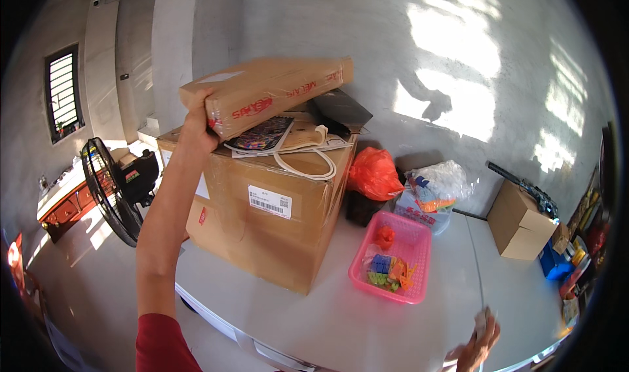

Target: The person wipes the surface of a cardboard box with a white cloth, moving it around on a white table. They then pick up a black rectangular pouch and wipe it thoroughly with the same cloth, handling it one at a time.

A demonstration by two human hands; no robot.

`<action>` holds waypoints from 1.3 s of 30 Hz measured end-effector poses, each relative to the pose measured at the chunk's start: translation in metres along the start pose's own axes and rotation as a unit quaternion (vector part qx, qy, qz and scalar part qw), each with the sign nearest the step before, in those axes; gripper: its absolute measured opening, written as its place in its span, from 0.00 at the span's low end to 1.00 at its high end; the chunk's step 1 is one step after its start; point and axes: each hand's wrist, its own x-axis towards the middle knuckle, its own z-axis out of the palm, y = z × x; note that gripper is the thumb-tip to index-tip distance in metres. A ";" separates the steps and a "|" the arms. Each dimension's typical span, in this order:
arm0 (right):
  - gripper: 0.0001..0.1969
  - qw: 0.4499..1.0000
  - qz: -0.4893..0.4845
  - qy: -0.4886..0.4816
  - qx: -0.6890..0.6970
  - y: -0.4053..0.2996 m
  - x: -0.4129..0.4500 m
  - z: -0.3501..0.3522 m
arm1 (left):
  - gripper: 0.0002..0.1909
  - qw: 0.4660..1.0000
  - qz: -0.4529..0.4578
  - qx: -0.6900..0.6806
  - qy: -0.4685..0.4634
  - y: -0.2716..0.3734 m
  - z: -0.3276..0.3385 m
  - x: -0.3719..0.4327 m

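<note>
My left hand (201, 121) grips the left end of a flat cardboard box (275, 94) bearing red printing. The box lies tilted above a large taped carton (260, 244); whether its far end rests on anything is hidden. Under it, on the carton, are a colourful patterned item (263, 133), a beige cloth item (304, 133), a loop of white cord (319, 175) and a dark flat case (344, 109). At the lower right, my right hand (476, 345) is over the table's near side. A small greyish object (482, 321), too blurred to name, is in its fingers.
Right of the carton, a pink plastic basket (358, 278) holds plastic toy pieces. Behind it stand a red plastic bag (376, 173) and clear bags (442, 180). A toy gun (526, 187) lies on a smaller carton (521, 224). A black fan (115, 190) stands left of the table (393, 330).
</note>
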 end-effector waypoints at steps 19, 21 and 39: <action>0.49 0.929 -0.314 -0.190 -0.051 -0.383 0.221 0.215 | 0.31 0.998 -0.013 0.001 -0.066 0.000 0.001 -0.043; 0.35 0.940 -0.303 -0.158 -0.003 -0.378 0.221 0.225 | 0.32 0.998 -0.004 -0.005 -0.070 -0.001 0.000 -0.042; 0.18 0.976 -0.208 0.034 0.050 -0.171 0.193 0.182 | 0.31 0.985 -0.034 0.162 -0.040 0.000 0.007 -0.027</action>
